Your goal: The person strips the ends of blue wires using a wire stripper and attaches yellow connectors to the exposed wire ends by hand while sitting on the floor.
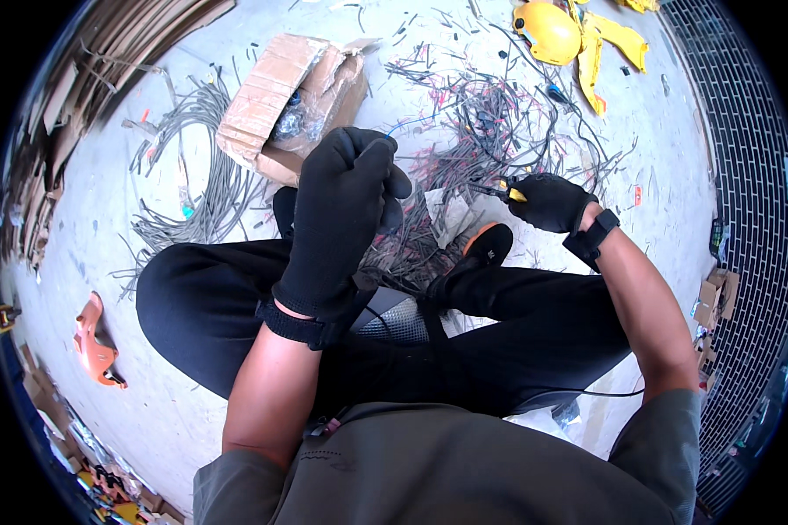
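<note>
Blue wire (411, 123) — pinched in the closed gloved left hand (341, 210) at centre — trails toward twelve o'clock, taut for working, while the right hand (547, 201), at three o'clock, grips a yellow-handled tool (506, 192).

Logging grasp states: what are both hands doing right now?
Left hand: closed on a thin blue wire.
Right hand: closed on a yellow-handled tool.

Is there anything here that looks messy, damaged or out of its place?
Yes. Cut wires lie tangled and scattered across the concrete floor instead of bundled. The cardboard box is torn open and crushed. A yellow hard hat lies on the floor beside yellow straps.
</note>
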`<state>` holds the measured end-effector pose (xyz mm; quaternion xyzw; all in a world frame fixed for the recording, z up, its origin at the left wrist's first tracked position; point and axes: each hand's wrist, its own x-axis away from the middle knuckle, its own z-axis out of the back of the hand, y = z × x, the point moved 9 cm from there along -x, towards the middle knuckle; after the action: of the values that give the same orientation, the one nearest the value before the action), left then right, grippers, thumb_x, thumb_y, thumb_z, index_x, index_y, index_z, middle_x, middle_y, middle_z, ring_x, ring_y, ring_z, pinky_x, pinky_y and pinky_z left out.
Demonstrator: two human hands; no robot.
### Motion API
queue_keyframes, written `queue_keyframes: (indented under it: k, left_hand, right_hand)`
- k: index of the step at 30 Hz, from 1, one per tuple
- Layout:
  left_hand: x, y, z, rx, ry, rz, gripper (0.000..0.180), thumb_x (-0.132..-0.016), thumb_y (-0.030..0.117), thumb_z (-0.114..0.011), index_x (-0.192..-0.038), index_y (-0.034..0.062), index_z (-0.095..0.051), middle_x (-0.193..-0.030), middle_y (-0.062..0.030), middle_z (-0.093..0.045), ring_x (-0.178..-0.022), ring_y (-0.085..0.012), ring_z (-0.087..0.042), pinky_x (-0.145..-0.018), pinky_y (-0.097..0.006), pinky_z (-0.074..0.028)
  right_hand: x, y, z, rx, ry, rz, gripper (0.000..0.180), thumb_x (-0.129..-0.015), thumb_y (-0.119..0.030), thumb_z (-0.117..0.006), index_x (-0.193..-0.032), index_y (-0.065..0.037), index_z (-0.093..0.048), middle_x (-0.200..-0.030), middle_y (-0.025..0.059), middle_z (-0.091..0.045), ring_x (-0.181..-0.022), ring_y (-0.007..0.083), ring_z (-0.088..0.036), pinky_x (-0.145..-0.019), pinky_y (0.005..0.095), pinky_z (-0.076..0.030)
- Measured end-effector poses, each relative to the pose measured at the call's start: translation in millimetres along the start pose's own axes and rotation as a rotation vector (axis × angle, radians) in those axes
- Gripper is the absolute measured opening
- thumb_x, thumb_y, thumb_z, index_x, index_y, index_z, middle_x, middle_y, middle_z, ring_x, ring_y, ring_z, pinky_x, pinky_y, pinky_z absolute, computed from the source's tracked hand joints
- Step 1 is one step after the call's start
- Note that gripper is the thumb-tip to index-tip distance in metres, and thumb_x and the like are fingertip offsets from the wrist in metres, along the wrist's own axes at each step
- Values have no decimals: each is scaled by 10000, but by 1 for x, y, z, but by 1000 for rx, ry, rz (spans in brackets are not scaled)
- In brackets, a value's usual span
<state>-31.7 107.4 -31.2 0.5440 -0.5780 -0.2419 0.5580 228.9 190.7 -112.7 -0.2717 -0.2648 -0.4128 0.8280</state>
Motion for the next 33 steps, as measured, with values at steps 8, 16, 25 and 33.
queue_keyframes:
  k: [8,16,25,33]
  left_hand:
    - [-1,-11,-7,-80,-34,33,171,-967,188,-581,-978,17,-590,-695,-66,-635,-478,-99,-517,-447,-234,-393]
    - [1,-9,-10,-57,-33,30,183,-966,173,-568,-903,2,-558,-679,-81,-641,-483,-102,-537,-460,-238,-410]
    - [8,-12,-24,68,-129,68,246,-1015,235,-555,-1094,6,-600,-740,-49,-623,-534,-87,-511,-502,-216,-404]
    - [13,-15,-42,119,-208,94,184,-1010,187,-548,-1023,4,-566,-699,-61,-623,-506,-78,-504,-479,-216,-396]
  right_hand:
    - [21,-24,15,-122,-77,55,282,-871,-261,-601,-978,-11,-673,-882,183,-696,-830,336,-685,-730,427,-537]
    - [52,-67,41,-619,-63,9,209,-939,-181,-612,-1033,4,-632,-827,133,-669,-743,246,-679,-698,350,-538]
    - [74,-99,69,-395,547,63,529,-897,-5,-601,-1413,-38,-493,-1173,231,-577,-1024,389,-607,-865,392,-493]
    - [75,-109,79,-314,695,74,649,-776,99,-590,-1401,-31,-474,-1171,227,-522,-998,427,-593,-840,435,-497]
